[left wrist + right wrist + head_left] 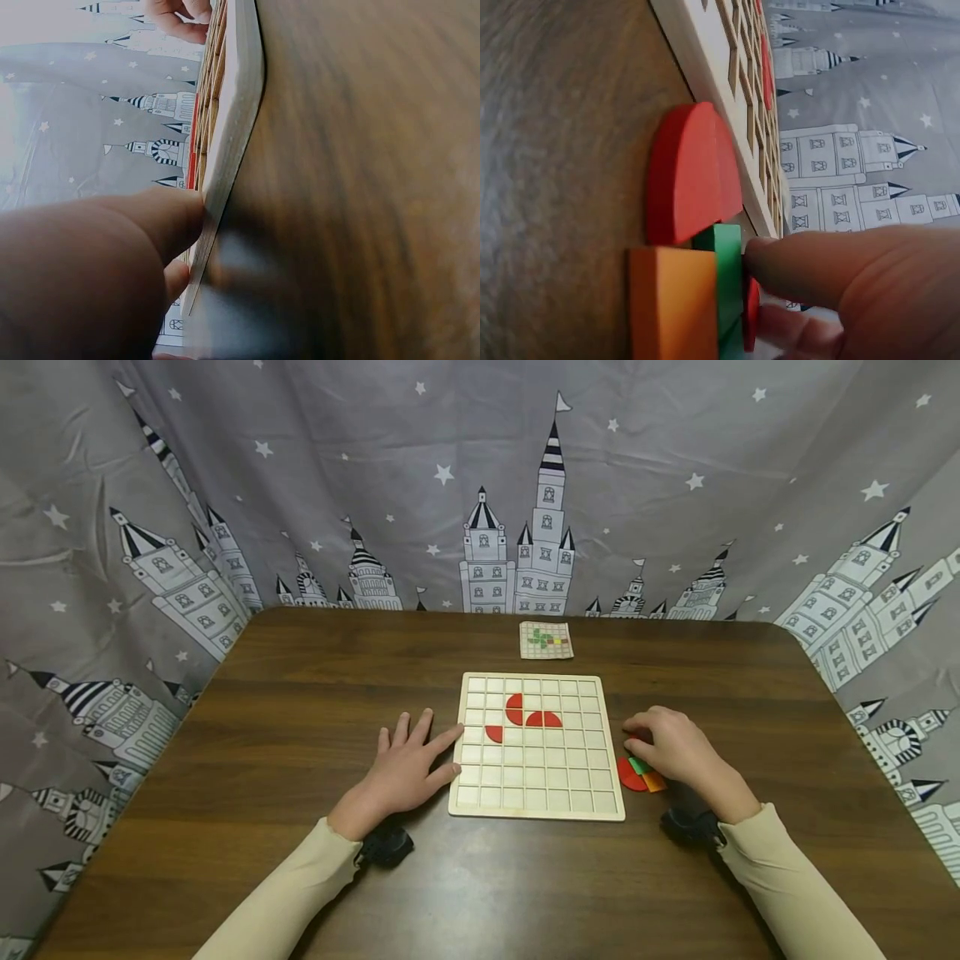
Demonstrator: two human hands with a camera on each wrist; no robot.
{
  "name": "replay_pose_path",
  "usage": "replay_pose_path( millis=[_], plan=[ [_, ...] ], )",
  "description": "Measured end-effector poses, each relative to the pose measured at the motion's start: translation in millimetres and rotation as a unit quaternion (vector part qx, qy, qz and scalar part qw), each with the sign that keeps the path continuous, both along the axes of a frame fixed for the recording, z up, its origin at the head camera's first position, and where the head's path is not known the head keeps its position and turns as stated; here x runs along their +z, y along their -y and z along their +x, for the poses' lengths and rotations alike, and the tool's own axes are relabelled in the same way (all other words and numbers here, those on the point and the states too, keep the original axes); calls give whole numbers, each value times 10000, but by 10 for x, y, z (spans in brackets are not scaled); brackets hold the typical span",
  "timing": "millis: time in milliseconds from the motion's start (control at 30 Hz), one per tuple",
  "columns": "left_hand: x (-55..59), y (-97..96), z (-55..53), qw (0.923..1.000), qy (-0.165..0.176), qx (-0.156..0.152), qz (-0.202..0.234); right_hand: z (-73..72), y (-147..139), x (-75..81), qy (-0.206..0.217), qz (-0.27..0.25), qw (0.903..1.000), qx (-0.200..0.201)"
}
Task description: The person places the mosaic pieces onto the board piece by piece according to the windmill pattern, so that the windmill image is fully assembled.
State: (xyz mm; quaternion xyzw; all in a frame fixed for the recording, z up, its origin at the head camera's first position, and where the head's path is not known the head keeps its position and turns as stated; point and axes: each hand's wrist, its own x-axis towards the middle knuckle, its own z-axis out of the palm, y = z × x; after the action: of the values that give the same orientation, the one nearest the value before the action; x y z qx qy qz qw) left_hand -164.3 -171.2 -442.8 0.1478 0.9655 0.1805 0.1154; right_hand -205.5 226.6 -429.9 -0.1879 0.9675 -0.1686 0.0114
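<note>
A pale wooden grid board (540, 785) lies on the table, with several red quarter-circle pieces (514, 710) set in its cells. My left hand (400, 774) is spread flat at the board's left side; its thumb and index fingertip touch the edge. Off the board's right side, my right hand (672, 745) pinches a red piece (751, 315) between thumb and fingers, which partly hide it. Beside that hand lie red quarter-circle pieces (632, 776), green pieces (640, 766) and an orange square piece (654, 782), close together.
A small card (546, 641) printed with a grid and a green, yellow and brown pattern lies behind the board. The brown wooden table (330, 668) reaches back to a grey curtain (360, 452) with castles and stars.
</note>
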Motion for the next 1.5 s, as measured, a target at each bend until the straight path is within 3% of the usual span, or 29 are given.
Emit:
replay_pose_path(
  millis=[267,400,1000,1167,1500],
  plan=[
    [-1,6,4,10000,10,19,5,7,-33,49,109,148,9993,-337],
    [5,6,5,10000,17,0,12,-5,-22,42,198,238,9992,-251],
    [21,3,18,10000,76,40,45,-48,21,9,-161,98,9995,-247],
    [24,13,22,9999,99,52,51,-63,187,87,-368,-58,9992,-106],
    [11,15,16,9999,101,54,47,-132,702,152,-337,-187,9980,501]
  ],
)
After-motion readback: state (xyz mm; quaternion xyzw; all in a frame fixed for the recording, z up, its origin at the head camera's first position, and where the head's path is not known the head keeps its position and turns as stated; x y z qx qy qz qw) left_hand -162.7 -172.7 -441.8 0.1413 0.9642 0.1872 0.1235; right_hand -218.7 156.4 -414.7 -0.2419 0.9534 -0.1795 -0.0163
